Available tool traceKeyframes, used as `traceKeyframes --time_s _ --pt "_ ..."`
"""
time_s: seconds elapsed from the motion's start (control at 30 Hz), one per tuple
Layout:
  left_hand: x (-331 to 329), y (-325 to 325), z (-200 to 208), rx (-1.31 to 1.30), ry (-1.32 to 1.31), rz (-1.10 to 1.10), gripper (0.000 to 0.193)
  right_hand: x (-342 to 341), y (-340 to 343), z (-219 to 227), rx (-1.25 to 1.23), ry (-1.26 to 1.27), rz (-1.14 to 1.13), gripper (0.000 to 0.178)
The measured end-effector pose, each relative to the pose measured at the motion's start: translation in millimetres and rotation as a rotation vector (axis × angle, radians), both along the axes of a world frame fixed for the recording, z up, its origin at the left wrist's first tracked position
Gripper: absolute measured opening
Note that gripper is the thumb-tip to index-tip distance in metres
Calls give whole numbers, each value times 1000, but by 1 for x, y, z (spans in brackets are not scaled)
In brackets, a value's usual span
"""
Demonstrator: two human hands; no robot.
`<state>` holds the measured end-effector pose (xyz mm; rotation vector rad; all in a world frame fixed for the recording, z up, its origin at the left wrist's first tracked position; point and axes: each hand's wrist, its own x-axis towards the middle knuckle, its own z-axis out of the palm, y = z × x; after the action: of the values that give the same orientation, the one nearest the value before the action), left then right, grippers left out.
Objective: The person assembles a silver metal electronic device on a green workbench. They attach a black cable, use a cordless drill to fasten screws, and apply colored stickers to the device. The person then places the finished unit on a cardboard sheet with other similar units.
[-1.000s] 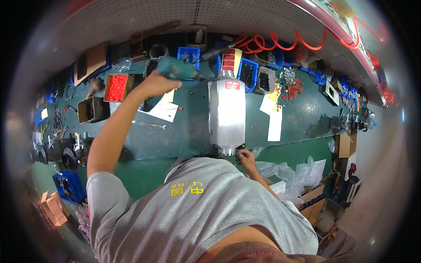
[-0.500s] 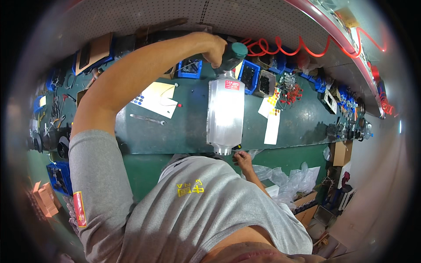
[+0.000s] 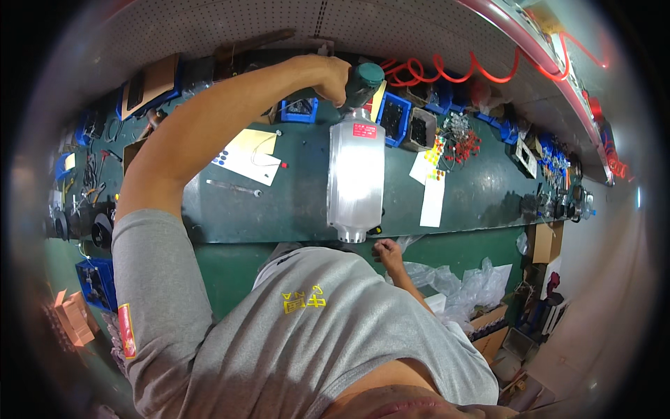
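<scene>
Canister (image 3: 356,178): shiny silver, tapered at both ends, with a red label (image 3: 364,131) near the far one, lying from the front edge of the surface (image 3: 293,209) toward the back. Clamped on a drill (image 3: 367,75) at the far end with the left hand (image 3: 333,82); well apart, curled by the front edge with the right hand (image 3: 389,254), cannot tell on what.

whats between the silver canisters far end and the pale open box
In the head view, a blue bin of small black parts, with a pale yellow card at its left, stands between the silver canister and the pale open box.
</scene>
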<state>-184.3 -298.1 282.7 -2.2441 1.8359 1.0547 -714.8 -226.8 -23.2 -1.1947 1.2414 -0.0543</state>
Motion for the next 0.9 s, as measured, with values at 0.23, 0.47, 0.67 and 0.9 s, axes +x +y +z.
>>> traceKeyframes --time_s 0.23,0.47,0.67,0.9 --pt "5 1 10 -141 20 31 57 4 -14 -5 15 3 61 14" --pt "-20 110 -34 -642 -121 284 49 -6 -61 -42 -517 100 92 14" --pt "-72 255 -206 -577 166 632 58 96 -141 25 -461 -129 -160 11" --pt "-130 316 -294 -337 -168 484 60 221 -242 55 -831 -221 104 28"
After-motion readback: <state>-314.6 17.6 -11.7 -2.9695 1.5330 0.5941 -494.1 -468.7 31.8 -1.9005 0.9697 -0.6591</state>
